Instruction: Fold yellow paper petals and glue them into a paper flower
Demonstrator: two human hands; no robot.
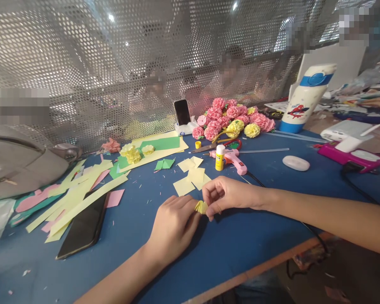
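Between my two hands is a small piece of folded yellow paper (201, 207), just above the blue table top. My left hand (176, 221) pinches its left side between thumb and fingers. On its right side, the thumb and curled fingers of my right hand (223, 195) are closed on the same paper. Just beyond my hands lie several loose yellow paper squares (194, 175). A glue stick (219, 158) stands upright behind my right hand, with a pink glue gun (237, 161) lying beside it.
Pink and yellow paper flowers (228, 118) are heaped at the back, near scissors (205, 147). A bottle (308, 99) stands at the back right. Yellow strips (79, 194) overlap a dark phone (85, 228) on the left. The table's front edge (256, 268) runs below my right arm.
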